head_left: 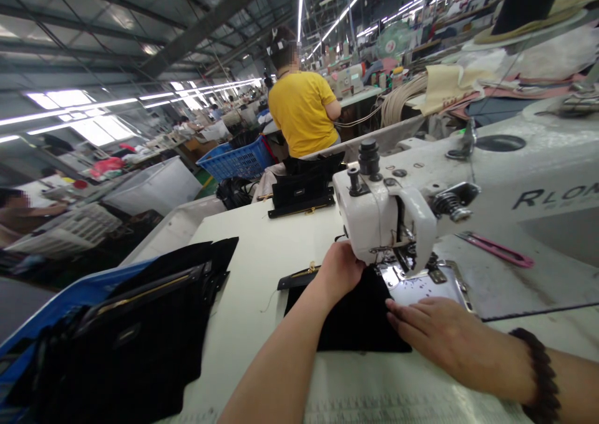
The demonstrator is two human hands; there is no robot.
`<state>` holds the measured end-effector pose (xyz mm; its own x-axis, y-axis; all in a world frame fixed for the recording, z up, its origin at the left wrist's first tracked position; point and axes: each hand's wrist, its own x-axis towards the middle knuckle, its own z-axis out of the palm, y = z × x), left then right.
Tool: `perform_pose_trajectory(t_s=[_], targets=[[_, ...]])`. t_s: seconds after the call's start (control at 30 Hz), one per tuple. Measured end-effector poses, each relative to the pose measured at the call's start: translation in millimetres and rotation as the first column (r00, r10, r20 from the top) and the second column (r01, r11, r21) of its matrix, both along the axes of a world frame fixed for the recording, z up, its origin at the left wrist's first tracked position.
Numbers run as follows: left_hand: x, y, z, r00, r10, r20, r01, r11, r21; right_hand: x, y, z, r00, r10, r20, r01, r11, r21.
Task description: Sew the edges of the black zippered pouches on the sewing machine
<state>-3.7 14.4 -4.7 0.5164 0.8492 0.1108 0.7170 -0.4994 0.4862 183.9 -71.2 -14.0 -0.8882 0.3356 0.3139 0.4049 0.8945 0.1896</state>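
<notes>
A black fabric piece (360,321) with a dark zippered strip (299,278) at its far left edge lies on the pale table under the sewing machine (388,206). My left hand (340,267) is closed at the fabric's far edge, left of the needle area, its fingertips partly hidden by the machine head. On the near right edge of the fabric rests my right hand (440,327), fingers stretched out and lying flat beside the metal needle plate (421,285). A dark scrunchie-like band (538,371) circles the right wrist.
Pink thread snips (500,249) lie on the machine bed. Black zippered pieces (154,330) are heaped at left over a blue bin (88,296); more black pieces (302,190) lie at the table's far edge. A person in a yellow shirt (302,112) sits ahead near a blue crate (241,159).
</notes>
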Motion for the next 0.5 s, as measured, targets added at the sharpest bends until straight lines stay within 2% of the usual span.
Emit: perform_pose_trajectory(t_s=[0.17, 0.5], targets=[[-0.8, 3.1, -4.5, 1.000, -0.005, -0.013, 0.005, 0.999, 0.048, -0.1, 3.0, -3.0, 1.000, 0.008, -0.012, -0.009, 0.998, -0.064], [-3.3, 20.8, -2.8, 0.995, -0.038, -0.087, 0.048, 0.993, 0.111, -6.9, 18.0, -11.6, 0.987, -0.098, -0.126, 0.084, 0.990, -0.113]])
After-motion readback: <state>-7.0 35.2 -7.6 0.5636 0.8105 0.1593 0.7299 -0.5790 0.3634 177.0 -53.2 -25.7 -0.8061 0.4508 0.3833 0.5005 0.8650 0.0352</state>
